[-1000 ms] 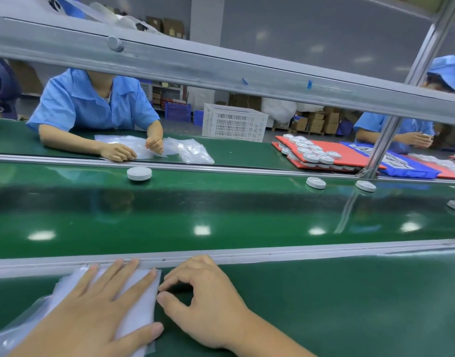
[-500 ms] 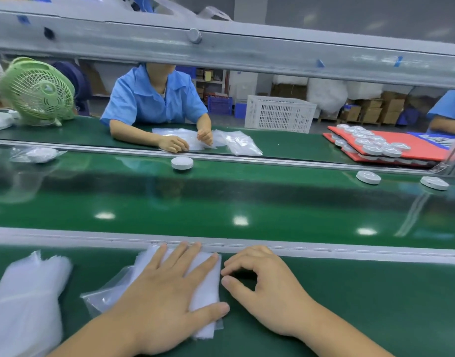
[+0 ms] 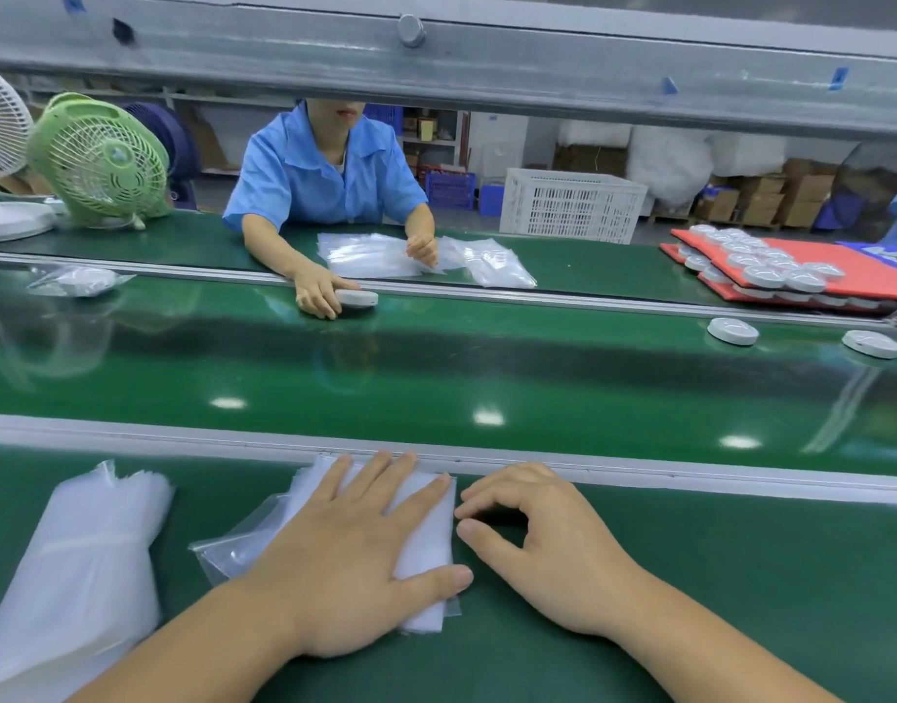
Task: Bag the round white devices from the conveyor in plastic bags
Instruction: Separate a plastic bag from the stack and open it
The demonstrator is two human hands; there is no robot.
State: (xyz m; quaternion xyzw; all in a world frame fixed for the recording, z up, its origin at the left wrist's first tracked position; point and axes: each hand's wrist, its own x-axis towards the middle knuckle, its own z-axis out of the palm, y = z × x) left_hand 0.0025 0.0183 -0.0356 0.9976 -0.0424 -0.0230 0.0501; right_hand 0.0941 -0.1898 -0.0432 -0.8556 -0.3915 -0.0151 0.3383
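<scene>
My left hand (image 3: pixel 345 560) lies flat with straight fingers on a small stack of clear plastic bags (image 3: pixel 426 540) on the near green table. Beside it my right hand (image 3: pixel 553 545) rests on the table with loosely curled fingers. Its thumb and forefinger tips sit at the stack's right edge with nothing between them. Two round white devices (image 3: pixel 733 330) (image 3: pixel 871 343) lie on the far right of the conveyor belt (image 3: pixel 436 367). A third device (image 3: pixel 357 298) sits at the belt's far edge under the hand of a person opposite.
A larger pile of bags (image 3: pixel 76 565) lies at my left. A bagged device (image 3: pixel 76 281) sits far left on the belt. Red trays with several devices (image 3: pixel 771 271), a green fan (image 3: pixel 101 154) and a white crate (image 3: pixel 570 205) stand beyond. A metal beam (image 3: pixel 436 58) crosses overhead.
The view has swung left, showing the fan and the larger bag pile. The person opposite has put a hand on the device at the belt's far edge. My hands have kept their places.
</scene>
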